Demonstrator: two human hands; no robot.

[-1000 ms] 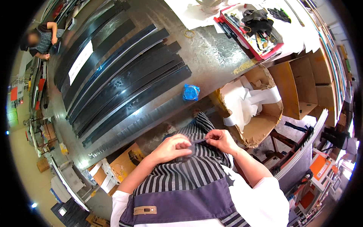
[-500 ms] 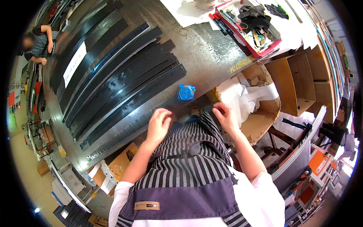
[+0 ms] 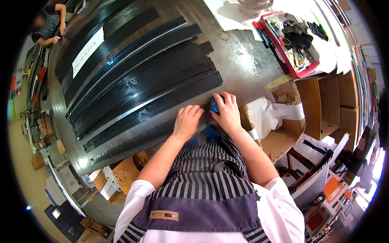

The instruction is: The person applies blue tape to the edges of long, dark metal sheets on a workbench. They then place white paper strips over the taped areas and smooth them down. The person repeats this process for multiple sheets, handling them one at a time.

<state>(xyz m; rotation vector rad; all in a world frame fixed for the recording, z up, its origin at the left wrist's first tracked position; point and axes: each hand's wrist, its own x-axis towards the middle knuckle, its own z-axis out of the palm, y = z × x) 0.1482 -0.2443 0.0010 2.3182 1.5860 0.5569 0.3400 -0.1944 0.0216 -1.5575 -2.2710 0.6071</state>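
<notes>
My right hand is closed around a small round blue roll, which looks like tape in blue wrapping, near the front edge of the metal table. Its fingers cover much of the roll. Just to the left is my left hand, palm down and holding nothing I can see. Its fingers are loosely bent and point toward the roll without touching it. Long dark strips lie side by side on the table beyond my left hand.
A white paper sheet with handwriting lies on the strips. At the far right stands a red tray of tools and gloves. An open cardboard box with white sheeting adjoins the table's right edge. Another person works at the far left.
My right hand has moved left and forward and taken hold of the blue roll. My left hand has moved right, toward it. The view has shifted slightly.
</notes>
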